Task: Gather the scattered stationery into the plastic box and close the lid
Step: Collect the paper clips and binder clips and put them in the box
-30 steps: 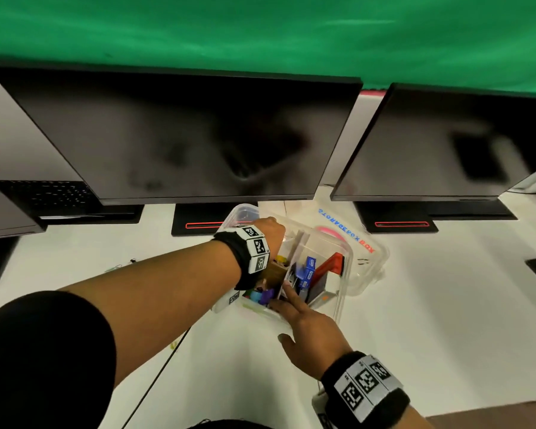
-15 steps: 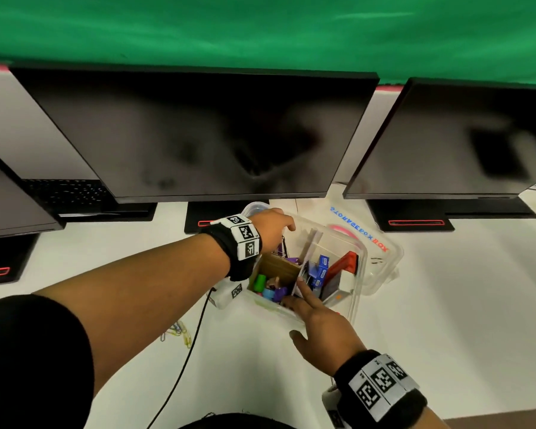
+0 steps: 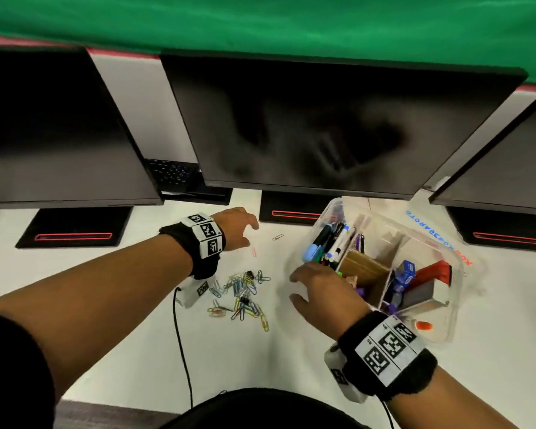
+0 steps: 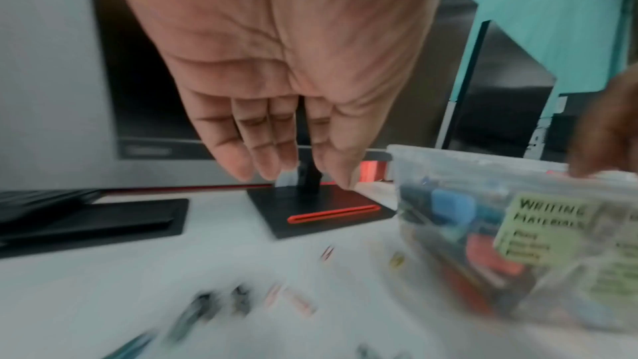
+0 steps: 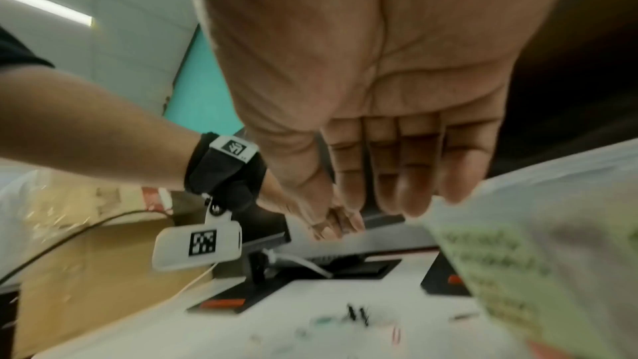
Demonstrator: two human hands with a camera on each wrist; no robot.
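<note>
The clear plastic box [image 3: 446, 317] stands open at the right, holding pens [image 3: 328, 243], cardboard dividers, a blue item and a red-and-grey item. Its lid [image 3: 440, 233] lies folded back behind it. A heap of coloured paper clips [image 3: 242, 294] is spread on the white table to the left of the box. A red clip [image 3: 254, 252] and a silver clip [image 3: 278, 237] lie apart, farther back. My left hand [image 3: 239, 229] hovers empty above the red clip, fingers [image 4: 286, 157] straight. My right hand [image 3: 316, 286] rests straight fingers [image 5: 397, 190] on the rim of the box [image 5: 552, 228] on its left side. The box [image 4: 483, 228] carries a green label.
Three dark monitors [image 3: 322, 128] line the back, their black bases [image 3: 75, 230] with red stripes standing on the table. A keyboard [image 3: 171, 173] sits behind them. A black cable [image 3: 180, 342] runs from my left wrist toward the table's front edge.
My left hand has come out of the box and moved left over the table. My right hand has shifted from inside the box to its left rim. The paper clips have come into view.
</note>
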